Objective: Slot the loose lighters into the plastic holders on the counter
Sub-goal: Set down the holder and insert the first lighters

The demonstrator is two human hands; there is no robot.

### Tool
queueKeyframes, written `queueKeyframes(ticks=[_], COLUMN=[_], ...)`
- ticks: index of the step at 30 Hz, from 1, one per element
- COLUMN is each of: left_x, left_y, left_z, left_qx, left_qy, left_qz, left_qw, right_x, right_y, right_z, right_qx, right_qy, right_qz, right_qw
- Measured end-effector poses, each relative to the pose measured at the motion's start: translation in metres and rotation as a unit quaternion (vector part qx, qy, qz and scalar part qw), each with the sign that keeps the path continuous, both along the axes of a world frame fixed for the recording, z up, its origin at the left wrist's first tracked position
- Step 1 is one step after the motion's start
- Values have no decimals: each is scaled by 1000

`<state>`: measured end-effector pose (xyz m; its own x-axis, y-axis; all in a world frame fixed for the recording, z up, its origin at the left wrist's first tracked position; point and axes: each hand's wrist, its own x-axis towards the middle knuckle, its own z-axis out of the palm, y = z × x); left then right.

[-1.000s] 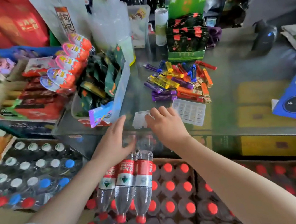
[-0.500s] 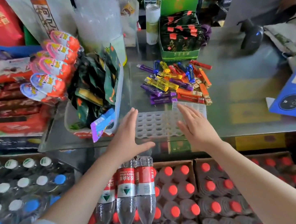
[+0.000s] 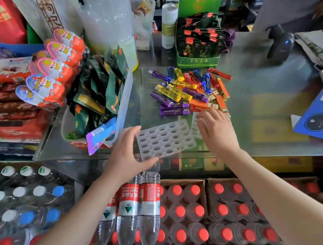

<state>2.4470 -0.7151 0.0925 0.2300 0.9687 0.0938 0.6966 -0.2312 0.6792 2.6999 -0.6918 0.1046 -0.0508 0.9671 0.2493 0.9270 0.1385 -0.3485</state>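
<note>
Plastic holder [image 3: 166,139], untouched before, now gripped by left hand [image 3: 126,153]; right hand [image 3: 215,130] stays open.

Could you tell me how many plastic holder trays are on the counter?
2: a clear holed plastic tray between the hands, and a second tray partly hidden under the right hand.

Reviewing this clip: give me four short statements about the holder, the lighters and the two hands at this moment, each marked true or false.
1. The clear plastic holder has lighters in its slots. False: every visible slot is empty.
2. The left hand grips the holder's left edge. True.
3. The right hand pinches a purple lighter. False: it holds no lighter; it lies at the holder's right edge.
4. The loose lighters lie in a heap on the glass counter beyond the holder. True.
</note>
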Motion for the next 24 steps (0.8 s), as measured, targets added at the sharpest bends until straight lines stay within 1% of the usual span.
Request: queueKeyframes(ticks=[2, 6, 12, 16, 19, 24], left_x=[3, 3, 4, 8, 13, 17], left_y=[0, 2, 7, 15, 20, 27], left_z=[-3, -5, -2, -4, -3, -7], left_qx=[-8, -9, -24, -32, -24, 12], left_qy=[29, 48, 54, 46, 47, 83], left_qz=[0, -6, -21, -46, -60, -45], left_qw=[1000, 999, 998, 997, 997, 995], right_x=[-12, -29, -33, -26, -21, -19], right_y=[14, 39, 55, 56, 55, 50], right_z=[4, 9, 13, 14, 16, 25], right_qx=[8, -47, -110, -136, -133, -120], right_qy=[9, -6, -72, -86, -45, 96], right_qz=[26, 73, 62, 39, 33, 34], right_qw=[1000, 996, 989, 986, 990, 988])
